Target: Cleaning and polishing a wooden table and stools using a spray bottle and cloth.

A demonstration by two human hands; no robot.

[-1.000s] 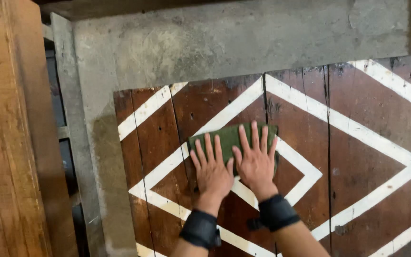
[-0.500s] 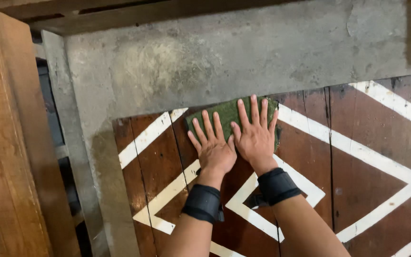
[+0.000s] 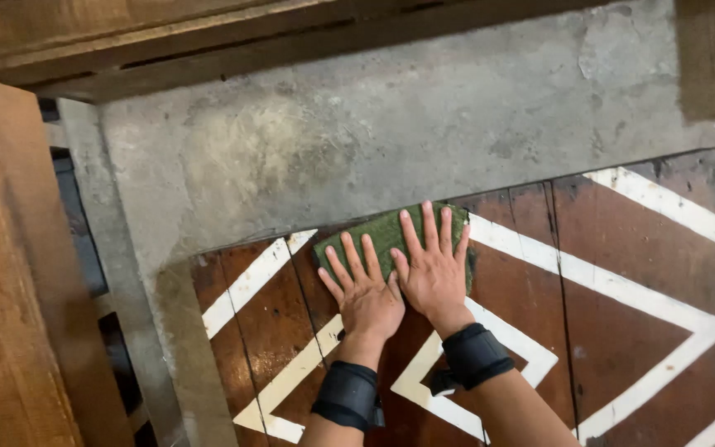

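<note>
A green scouring pad lies flat against the top edge of a dark brown wooden panel painted with white diamond lines. My left hand and my right hand press side by side on the pad, palms down and fingers spread, pointing up toward the concrete. Both wrists wear black bands. Most of the pad is hidden under my fingers.
A rough grey concrete wall frames the panel above and on the left. A light wooden board stands at the far left, with a wooden beam across the top. Dark gaps show between the board and the concrete.
Both hands have slid the green pad upward along the panel, from the inner white diamond to the panel's top edge by the concrete.
</note>
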